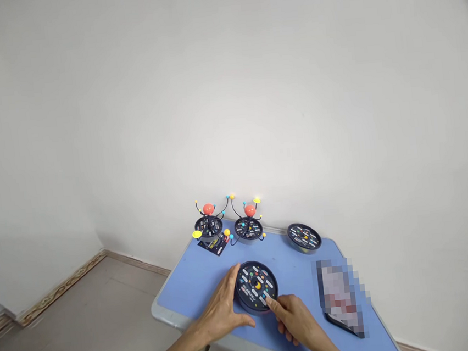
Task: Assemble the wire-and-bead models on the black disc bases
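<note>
A round black base [256, 286] printed with planets, small labels and a yellow crescent lies near the front of the blue table. My left hand [225, 306] curves along its left side, with the fingertips at the rim and the thumb stretched out in front, apart from the base. With the thumb on top of the near right edge and the other fingers curled lower down, my right hand [294, 316] grips the base. What those curled fingers touch underneath is hidden.
Two planet models, a left one [208, 209] and a right one [249, 211], stand at the back of the table [179, 291]. A dark printed card [215, 246] lies before the left model. Another round base [304, 237] sits back right, near a blurred-out flat object [340, 297]. The wall [228, 115] rises behind.
</note>
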`<act>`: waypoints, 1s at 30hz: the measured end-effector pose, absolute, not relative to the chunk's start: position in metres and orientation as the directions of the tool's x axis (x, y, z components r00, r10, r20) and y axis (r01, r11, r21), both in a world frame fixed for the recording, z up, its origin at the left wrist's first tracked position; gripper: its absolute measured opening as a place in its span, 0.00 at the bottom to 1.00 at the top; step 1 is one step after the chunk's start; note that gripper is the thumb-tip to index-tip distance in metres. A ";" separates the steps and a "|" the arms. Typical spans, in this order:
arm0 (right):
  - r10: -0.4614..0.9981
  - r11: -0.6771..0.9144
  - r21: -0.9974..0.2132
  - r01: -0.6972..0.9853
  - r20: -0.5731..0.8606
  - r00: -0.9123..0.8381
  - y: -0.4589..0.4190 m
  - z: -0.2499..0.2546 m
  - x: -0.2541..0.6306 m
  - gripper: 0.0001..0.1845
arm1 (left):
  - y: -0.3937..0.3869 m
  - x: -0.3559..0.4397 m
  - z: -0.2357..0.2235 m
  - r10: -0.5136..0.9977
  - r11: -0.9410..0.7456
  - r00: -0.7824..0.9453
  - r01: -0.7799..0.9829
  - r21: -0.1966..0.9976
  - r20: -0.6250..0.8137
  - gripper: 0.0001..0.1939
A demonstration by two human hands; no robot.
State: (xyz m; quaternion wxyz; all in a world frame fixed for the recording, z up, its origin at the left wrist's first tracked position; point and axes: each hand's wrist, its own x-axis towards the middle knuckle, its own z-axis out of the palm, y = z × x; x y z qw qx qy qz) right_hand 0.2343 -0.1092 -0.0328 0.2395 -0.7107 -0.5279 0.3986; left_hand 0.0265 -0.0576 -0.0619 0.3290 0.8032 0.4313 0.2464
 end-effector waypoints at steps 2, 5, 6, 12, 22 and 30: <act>0.967 -0.254 -0.713 0.653 -0.201 0.157 -0.113 -0.026 0.233 0.20 | -0.059 0.021 -0.064 0.872 -0.382 0.475 0.515 0.767 0.115 0.60; 0.981 -0.059 -0.536 0.842 0.125 0.148 -0.113 -0.017 0.232 0.16 | -0.059 0.017 -0.064 0.876 -0.352 0.474 0.498 0.793 0.091 0.59; 0.976 0.002 -0.461 0.887 0.193 0.098 -0.110 -0.014 0.230 0.24 | -0.058 0.018 -0.064 0.873 -0.348 0.481 0.497 0.795 0.081 0.60; 0.991 0.058 -0.328 0.943 -0.098 -0.095 -0.089 -0.003 0.206 0.60 | -0.057 0.023 -0.065 0.859 -0.371 0.504 0.498 0.784 0.086 0.64; 1.000 -0.012 -0.334 0.943 -0.024 0.004 -0.096 -0.009 0.154 0.54 | -0.072 0.006 -0.083 0.905 -0.401 0.363 0.558 0.726 0.221 0.65; 0.996 -0.022 -0.367 0.930 0.076 0.054 -0.099 -0.017 0.144 0.44 | -0.074 0.007 -0.103 0.890 -0.457 0.268 0.523 0.719 0.369 0.54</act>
